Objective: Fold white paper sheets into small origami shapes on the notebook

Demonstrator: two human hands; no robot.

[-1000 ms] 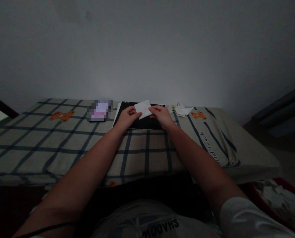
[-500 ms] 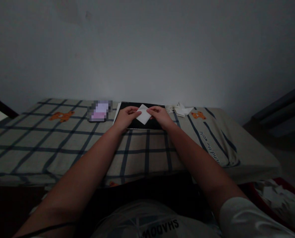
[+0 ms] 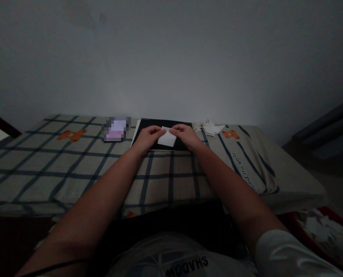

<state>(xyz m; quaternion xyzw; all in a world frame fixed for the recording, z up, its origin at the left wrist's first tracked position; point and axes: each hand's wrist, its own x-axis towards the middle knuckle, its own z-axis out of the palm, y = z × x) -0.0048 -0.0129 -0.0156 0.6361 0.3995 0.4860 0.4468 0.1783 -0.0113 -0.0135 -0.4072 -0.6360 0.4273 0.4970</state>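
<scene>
Paper square (image 3: 167, 139) pinched by your left hand (image 3: 148, 137) and right hand (image 3: 188, 135), center frame; uneven tug from either could tear it.

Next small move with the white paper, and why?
I'd probably steady the white paper with the left hand and smooth its near part with the right hand: both hands hold it toward its far edge, leaving the near part uncovered, and the black pad beneath looks flat enough to press against.

Paper (image 3: 167, 139) over the notebook (image 3: 168, 122), phone (image 3: 116, 130) left, paper pieces (image 3: 212, 129) right
</scene>
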